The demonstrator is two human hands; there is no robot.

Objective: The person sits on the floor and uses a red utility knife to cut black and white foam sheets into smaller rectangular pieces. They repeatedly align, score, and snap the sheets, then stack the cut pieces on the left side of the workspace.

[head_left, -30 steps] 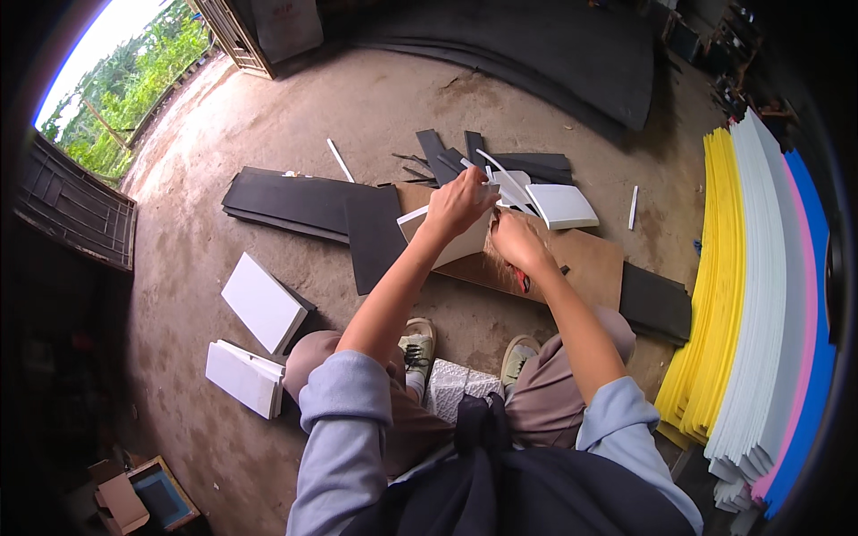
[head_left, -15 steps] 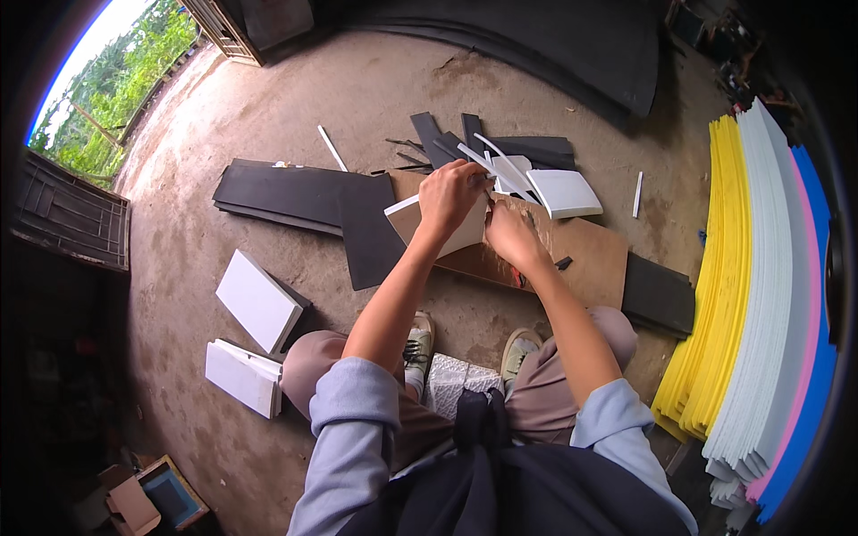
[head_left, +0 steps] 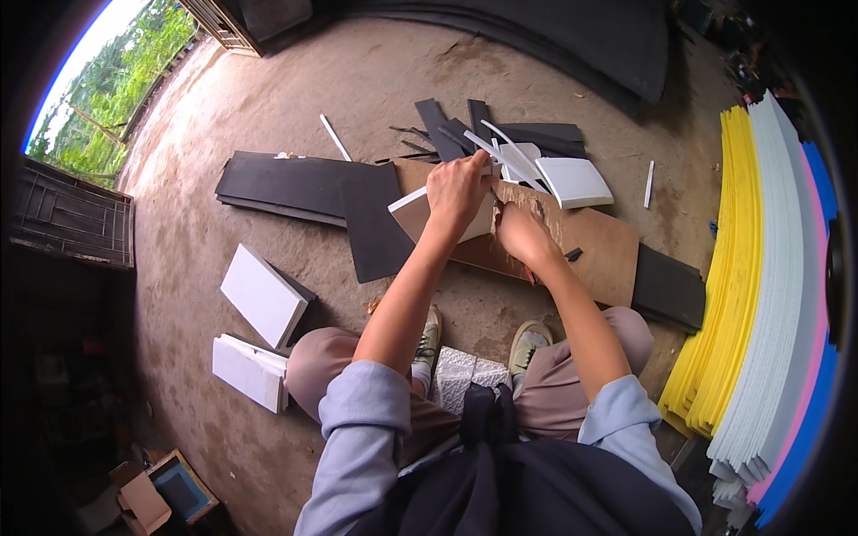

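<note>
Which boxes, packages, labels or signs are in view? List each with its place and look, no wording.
Open cardboard box: lower left on the floor, tan flaps, blue inside.
Patterned white block: between the person's feet, squarish, grey-white, possibly a wrapped package.
White flat blocks: left of the person's knee, rectangular, plain white, unlabelled.
No signs, screens or readable labels show.
</note>
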